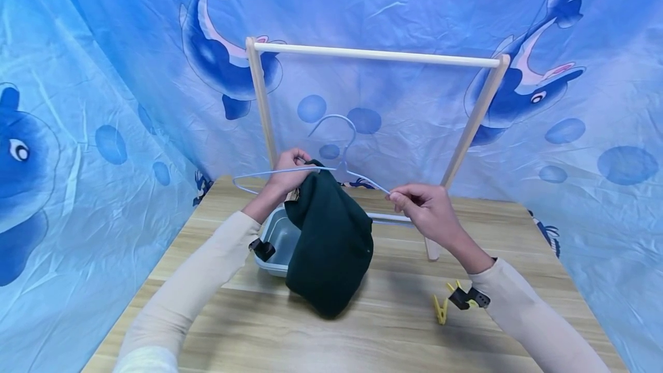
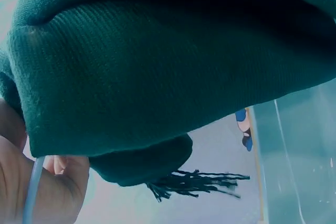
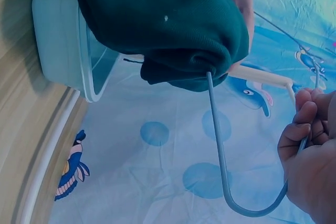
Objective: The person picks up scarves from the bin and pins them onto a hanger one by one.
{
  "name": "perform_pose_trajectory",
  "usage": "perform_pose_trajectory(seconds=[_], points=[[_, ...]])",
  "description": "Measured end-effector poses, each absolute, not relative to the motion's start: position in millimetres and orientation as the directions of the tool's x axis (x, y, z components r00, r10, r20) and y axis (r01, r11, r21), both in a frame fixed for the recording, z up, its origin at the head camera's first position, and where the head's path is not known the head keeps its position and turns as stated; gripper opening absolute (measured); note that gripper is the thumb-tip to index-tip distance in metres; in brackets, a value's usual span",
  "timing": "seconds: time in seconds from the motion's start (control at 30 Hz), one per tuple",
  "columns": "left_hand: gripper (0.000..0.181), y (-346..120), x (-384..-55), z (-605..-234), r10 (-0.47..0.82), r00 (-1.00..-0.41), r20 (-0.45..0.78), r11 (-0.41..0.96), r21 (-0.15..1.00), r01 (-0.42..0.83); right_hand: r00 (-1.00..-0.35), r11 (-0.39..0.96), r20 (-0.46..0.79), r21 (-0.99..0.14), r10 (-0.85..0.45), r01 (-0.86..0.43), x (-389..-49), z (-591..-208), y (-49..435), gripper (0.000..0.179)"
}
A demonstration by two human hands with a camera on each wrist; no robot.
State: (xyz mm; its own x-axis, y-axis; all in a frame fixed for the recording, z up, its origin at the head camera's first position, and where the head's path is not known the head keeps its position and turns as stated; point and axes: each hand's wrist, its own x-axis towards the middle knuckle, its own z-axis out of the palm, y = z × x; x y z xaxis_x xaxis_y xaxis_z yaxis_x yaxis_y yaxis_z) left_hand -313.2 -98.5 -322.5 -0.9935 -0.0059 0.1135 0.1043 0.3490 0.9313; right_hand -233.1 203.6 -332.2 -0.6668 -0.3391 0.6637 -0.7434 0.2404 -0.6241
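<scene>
A dark green knitted scarf (image 1: 331,240) hangs in folds from my left hand (image 1: 287,176), which grips its upper end beside the hanger's bar. In the left wrist view the scarf's fringe (image 2: 199,184) shows below the folded cloth. My right hand (image 1: 425,209) pinches the right shoulder of a light blue hanger (image 1: 354,130), whose hook points up. Seen from the right wrist, the hanger's lower bar (image 3: 216,119) runs into the scarf's folds. Part of the left hand's fingers is hidden behind the cloth.
A pale blue plastic basin (image 1: 271,269) stands behind the scarf on the wooden table (image 1: 233,327). Beyond the hands rises a rack with a white top rail (image 1: 373,55) and wooden posts. Yellow clothespins (image 1: 441,309) lie below the right wrist. Blue dolphin-print cloth (image 1: 414,4) surrounds the table.
</scene>
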Motion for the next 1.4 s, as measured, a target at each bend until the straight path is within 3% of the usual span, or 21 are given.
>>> perform_pose_trajectory(seconds=[0.23,0.43,0.57,0.67,0.77,0.87,1.0,1.1,1.23,1.4], points=[[0.02,-100.0,-310.1,-321.5,-0.003,-0.998,0.062,0.371,0.927,0.056,-0.712,0.31,0.632,-0.641,-0.307,-0.702,-233.7,-331.3,201.7,0.014],[0.017,-104.2,-308.1,-324.8,0.025,-0.988,0.15,0.34,0.928,0.15,-0.739,0.336,0.606,-0.659,-0.294,-0.673,-233.7,-329.7,199.3,0.012],[0.016,-110.5,-303.2,-326.5,0.136,-0.963,0.233,0.338,0.903,0.266,-0.747,0.34,0.6,-0.665,-0.287,-0.665,-234.2,-329.2,198.3,0.011],[0.024,-116.1,-293.2,-324.8,0.281,-0.93,0.238,0.412,0.845,0.34,-0.747,0.345,0.6,-0.663,-0.286,-0.664,-234.3,-328.8,197.9,0.011],[0.036,-119.3,-280.1,-323.2,0.429,-0.87,0.243,0.55,0.693,0.466,-0.75,0.349,0.595,-0.665,-0.287,-0.661,-234.4,-328.8,197.8,0.011],[0.044,-118.3,-268.8,-323.1,0.581,-0.756,0.302,0.599,0.471,0.648,-0.753,0.351,0.591,-0.666,-0.288,-0.658,-234.4,-328.9,198.0,0.012],[0.048,-109.6,-258.0,-323.9,0.761,-0.542,0.356,0.492,0.227,0.84,-0.751,0.352,0.594,-0.663,-0.29,-0.661,-234.3,-328.0,198.5,0.012],[0.05,-101.5,-250.9,-324.8,0.84,-0.438,0.32,0.428,0.106,0.898,-0.748,0.359,0.596,-0.657,-0.292,-0.663,-234.2,-327.1,198.3,0.012],[0.049,-92.7,-245.5,-325.9,0.885,-0.39,0.253,0.398,0.021,0.917,-0.75,0.364,0.592,-0.656,-0.294,-0.661,-233.3,-326.0,198.1,0.012],[0.037,-88.7,-244.5,-327.2,0.89,-0.383,0.248,0.405,-0.042,0.913,-0.752,0.343,0.59,-0.669,-0.295,-0.659,-230.0,-325.7,198.3,0.013]])
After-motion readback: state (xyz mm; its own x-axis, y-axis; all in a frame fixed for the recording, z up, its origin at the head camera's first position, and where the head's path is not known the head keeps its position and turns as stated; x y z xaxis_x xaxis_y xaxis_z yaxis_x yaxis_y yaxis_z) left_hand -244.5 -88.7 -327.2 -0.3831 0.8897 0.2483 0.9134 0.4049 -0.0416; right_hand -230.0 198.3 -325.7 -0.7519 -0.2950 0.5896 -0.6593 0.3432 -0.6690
